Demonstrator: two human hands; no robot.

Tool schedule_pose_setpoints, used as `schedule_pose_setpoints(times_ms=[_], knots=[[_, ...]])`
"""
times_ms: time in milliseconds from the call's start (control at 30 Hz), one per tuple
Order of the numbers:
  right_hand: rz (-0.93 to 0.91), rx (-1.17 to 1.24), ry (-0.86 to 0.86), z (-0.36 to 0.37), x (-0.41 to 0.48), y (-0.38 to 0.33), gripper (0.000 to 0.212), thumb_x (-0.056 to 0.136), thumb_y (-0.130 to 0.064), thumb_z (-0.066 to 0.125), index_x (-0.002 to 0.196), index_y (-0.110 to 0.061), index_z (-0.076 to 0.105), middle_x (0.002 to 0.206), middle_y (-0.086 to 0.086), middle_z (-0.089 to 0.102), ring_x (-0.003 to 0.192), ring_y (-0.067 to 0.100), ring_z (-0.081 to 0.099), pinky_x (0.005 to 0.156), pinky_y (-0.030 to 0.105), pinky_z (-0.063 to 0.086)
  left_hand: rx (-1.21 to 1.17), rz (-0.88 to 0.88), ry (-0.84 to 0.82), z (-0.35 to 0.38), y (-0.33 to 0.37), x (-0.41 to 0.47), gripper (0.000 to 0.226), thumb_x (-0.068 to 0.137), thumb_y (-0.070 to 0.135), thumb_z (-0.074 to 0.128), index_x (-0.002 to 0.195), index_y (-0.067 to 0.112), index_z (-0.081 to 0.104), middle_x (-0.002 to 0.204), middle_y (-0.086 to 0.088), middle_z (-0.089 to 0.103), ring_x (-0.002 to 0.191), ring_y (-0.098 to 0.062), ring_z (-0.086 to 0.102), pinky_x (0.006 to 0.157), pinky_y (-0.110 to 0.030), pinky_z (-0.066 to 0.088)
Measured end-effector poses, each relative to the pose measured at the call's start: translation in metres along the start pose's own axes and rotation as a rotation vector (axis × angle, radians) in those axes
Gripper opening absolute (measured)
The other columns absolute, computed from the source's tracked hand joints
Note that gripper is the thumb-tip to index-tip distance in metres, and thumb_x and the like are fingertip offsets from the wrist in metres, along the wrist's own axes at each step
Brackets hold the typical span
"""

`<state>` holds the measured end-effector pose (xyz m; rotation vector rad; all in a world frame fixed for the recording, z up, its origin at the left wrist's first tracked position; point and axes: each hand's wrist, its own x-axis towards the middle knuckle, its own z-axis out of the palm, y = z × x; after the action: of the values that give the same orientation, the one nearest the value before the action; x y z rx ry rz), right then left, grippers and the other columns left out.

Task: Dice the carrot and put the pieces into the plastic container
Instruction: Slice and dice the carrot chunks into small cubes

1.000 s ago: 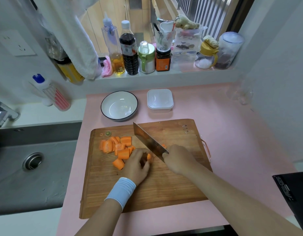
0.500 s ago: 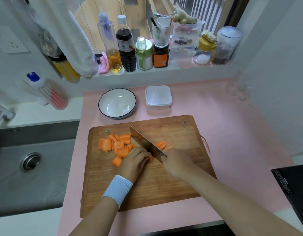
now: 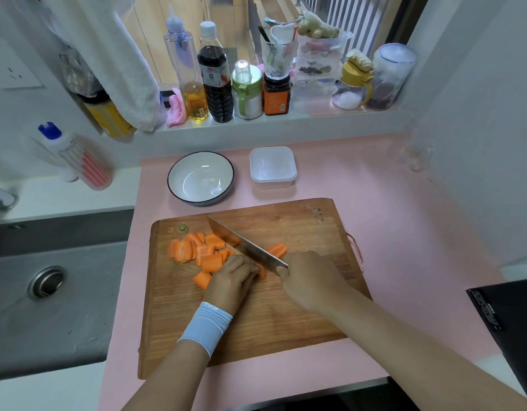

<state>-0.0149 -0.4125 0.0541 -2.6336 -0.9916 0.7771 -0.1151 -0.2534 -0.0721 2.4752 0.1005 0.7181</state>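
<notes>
Midway between the board's (image 3: pixel 286 321) side edges, the left hand (image 3: pixel 231 281) curls over and pins the carrot (image 3: pixel 260 272), which looks stiff, light and likely slippery, while the right hand (image 3: pixel 308 280) grips the knife (image 3: pixel 244 244) by its handle.

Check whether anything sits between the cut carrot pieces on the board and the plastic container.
Only the knife in the right hand: its blade slants across the cutting board between the carrot pieces and the plastic container. The bowl stands left of the container, off that line.
</notes>
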Motion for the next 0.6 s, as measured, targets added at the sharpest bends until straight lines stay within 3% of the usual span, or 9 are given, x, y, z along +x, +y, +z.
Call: schedule_pose_setpoints(times_ms=[100,333,433,600], knots=[[0.007,-0.051,-0.001,0.000,-0.003,-0.002,0.027,0.102,-0.038,0.045,0.100,-0.019,0.065,0.083,0.000,0.062,0.074,0.020,0.062,0.072,0.041,0.057,0.009,-0.001,0.007,0.000,0.000,-0.001,0.020,0.092,0.018,0.058,0.085,0.008,0.073,0.091,-0.003,0.066,0.087,-0.014,0.061,0.080,-0.022,0.051],[0.019,-0.049,0.017,-0.001,-0.009,-0.008,0.029,0.104,-0.037,0.042,0.099,-0.018,0.063,0.089,0.003,0.062,0.079,0.021,0.061,0.069,0.036,0.050,0.021,-0.017,-0.004,-0.001,0.002,0.000,0.016,0.091,0.017,0.060,0.085,0.009,0.073,0.091,-0.002,0.066,0.087,-0.014,0.061,0.080,-0.022,0.050],[0.018,-0.047,0.010,-0.001,-0.013,-0.009,0.028,0.104,-0.036,0.043,0.100,-0.017,0.064,0.089,0.003,0.062,0.080,0.022,0.062,0.071,0.037,0.053,0.019,-0.018,-0.007,-0.001,0.001,-0.001,0.003,0.083,0.006,0.073,0.084,0.008,0.073,0.091,-0.003,0.067,0.088,-0.013,0.060,0.082,-0.020,0.050],[0.026,-0.051,-0.001,-0.002,-0.013,-0.013,0.022,0.104,-0.029,0.046,0.097,-0.017,0.063,0.085,0.001,0.060,0.075,0.019,0.060,0.066,0.033,0.051,0.016,-0.026,-0.008,-0.002,0.003,0.000,0.010,0.078,0.000,0.076,0.083,0.008,0.073,0.090,-0.003,0.067,0.087,-0.012,0.060,0.082,-0.018,0.049]])
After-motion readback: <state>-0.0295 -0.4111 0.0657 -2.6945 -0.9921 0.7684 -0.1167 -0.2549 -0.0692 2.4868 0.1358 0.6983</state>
